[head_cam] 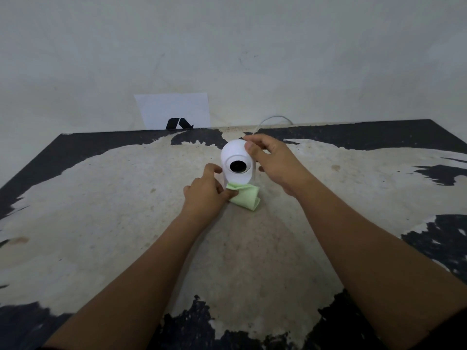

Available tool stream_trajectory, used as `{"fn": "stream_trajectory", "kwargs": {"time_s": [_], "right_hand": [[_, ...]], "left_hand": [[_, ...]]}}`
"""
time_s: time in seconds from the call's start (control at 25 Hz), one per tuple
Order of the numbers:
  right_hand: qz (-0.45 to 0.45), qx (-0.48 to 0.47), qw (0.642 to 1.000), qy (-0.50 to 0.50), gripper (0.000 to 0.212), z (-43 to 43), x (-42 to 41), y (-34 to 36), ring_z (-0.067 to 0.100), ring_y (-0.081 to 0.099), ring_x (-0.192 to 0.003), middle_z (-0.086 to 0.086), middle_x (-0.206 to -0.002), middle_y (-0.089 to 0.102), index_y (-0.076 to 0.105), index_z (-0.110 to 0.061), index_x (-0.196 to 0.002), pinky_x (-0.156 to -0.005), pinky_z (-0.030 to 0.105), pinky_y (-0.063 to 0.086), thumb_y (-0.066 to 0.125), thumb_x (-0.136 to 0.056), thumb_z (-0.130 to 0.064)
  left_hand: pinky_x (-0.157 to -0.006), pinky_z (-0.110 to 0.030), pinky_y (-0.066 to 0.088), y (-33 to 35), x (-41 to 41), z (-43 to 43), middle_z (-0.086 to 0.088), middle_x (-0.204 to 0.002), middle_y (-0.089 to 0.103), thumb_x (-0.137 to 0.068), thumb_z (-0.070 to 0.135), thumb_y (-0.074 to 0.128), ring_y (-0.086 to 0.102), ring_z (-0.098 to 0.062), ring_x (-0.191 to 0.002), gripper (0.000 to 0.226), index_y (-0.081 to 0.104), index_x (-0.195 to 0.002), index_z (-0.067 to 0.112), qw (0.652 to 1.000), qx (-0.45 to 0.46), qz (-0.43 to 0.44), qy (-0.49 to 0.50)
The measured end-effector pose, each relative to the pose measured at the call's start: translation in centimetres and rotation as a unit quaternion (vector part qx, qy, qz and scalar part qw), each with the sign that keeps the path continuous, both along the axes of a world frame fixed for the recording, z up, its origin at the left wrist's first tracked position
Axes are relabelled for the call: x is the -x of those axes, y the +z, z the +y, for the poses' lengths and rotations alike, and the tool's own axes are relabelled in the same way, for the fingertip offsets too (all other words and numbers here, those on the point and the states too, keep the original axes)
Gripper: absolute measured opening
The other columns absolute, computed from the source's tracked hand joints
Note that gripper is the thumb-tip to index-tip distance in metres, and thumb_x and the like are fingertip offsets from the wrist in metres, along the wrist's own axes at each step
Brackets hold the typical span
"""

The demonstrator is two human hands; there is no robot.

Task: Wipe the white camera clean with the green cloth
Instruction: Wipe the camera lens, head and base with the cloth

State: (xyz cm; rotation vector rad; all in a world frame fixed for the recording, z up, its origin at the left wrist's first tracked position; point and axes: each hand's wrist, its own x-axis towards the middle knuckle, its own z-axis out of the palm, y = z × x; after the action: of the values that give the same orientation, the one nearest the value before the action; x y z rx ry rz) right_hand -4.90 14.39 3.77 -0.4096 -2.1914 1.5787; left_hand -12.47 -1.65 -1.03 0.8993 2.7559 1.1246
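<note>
Left hand (pixel 204 193) pinches green cloth (pixel 244 197) at base of white camera (pixel 236 161). Right hand (pixel 273 161) curled on camera's top right side. Camera upright mid-table (pixel 101 210); white cable (pixel 274 120) behind, paper sheet (pixel 174 109) against wall (pixel 227 46).

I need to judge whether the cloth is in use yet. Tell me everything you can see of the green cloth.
The green cloth is a pale, soft-looking fabric, loosely folded into a small bundle with a rolled edge on its right side. It lies on the worn table just in front of the white camera, touching or tucked under its base. The left hand pinches the cloth's left end; the right hand holds the camera's head, not the cloth. The cloth looks clean and dry.
</note>
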Motion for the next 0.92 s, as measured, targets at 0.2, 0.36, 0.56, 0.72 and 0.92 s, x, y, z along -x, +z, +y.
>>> {"fn": "stream_trajectory", "kwargs": {"time_s": [0.2, 0.36, 0.56, 0.72, 0.92], "right_hand": [[-0.035, -0.022, 0.999, -0.024, 0.062, -0.7, -3.3, -0.5, 0.008, 0.054, -0.104, -0.011, -0.117, 0.052, 0.043, -0.034, -0.13, -0.073, 0.023, 0.043, 0.064, -0.076, -0.057], [-0.073, -0.068, 0.994, 0.033, 0.062, -2.2, -6.3, -1.6, 0.003, 0.055, -0.095, -0.015, -0.103, 0.057, 0.052, -0.033, -0.115, -0.077, 0.022, 0.046, 0.08, -0.062, -0.046], [-0.042, -0.206, 0.976, 0.05, 0.015, -2.8, -6.2, -2.3, 0.009, 0.058, -0.069, -0.008, -0.075, 0.066, 0.062, -0.032, -0.078, -0.061, 0.019, 0.042, 0.072, -0.079, -0.021], [-0.095, -0.252, 0.963, 0.015, 0.007, -0.8, -5.5, -3.0, 0.006, 0.051, -0.063, -0.002, -0.073, 0.064, 0.065, -0.025, -0.078, -0.058, 0.024, 0.037, 0.066, -0.082, -0.019], [-0.126, -0.291, 0.947, -0.048, 0.019, -1.0, -2.7, -4.3, 0.023, 0.056, -0.083, -0.002, -0.084, 0.055, 0.055, -0.022, -0.084, -0.076, 0.04, 0.042, 0.069, -0.077, -0.034]], "left_hand": [[-0.057, -0.027, 0.036, 0.6, -1.0, -1.6, 0.003, -0.067, 0.054, -0.081, 0.024, 0.065, 0.048, -0.014, -0.063, 0.009, 0.058, -0.076, 0.02, 0.996, -0.085, -0.03, -0.019], [-0.053, -0.018, 0.038, 1.7, -2.4, -2.8, 0.003, -0.071, 0.058, -0.082, 0.023, 0.065, 0.047, -0.007, -0.059, 0.011, 0.058, -0.073, 0.021, 0.988, -0.13, -0.054, -0.067], [-0.048, -0.013, 0.037, 2.3, -3.1, -3.7, 0.01, -0.063, 0.058, -0.082, 0.017, 0.067, 0.044, -0.005, -0.052, 0.008, 0.063, -0.075, 0.016, 0.97, -0.166, -0.132, -0.118], [-0.055, -0.017, 0.044, 3.2, -1.0, -3.8, 0.007, -0.09, 0.059, -0.086, 0.031, 0.062, 0.052, -0.006, -0.068, 0.017, 0.058, -0.1, 0.023, 0.975, -0.155, -0.134, -0.084], [-0.085, -0.035, 0.048, 6.1, 1.2, -0.1, 0.003, -0.122, 0.055, -0.093, 0.049, 0.042, 0.056, -0.018, -0.108, 0.04, 0.049, -0.124, 0.026, 0.946, -0.195, -0.249, -0.077]]}}
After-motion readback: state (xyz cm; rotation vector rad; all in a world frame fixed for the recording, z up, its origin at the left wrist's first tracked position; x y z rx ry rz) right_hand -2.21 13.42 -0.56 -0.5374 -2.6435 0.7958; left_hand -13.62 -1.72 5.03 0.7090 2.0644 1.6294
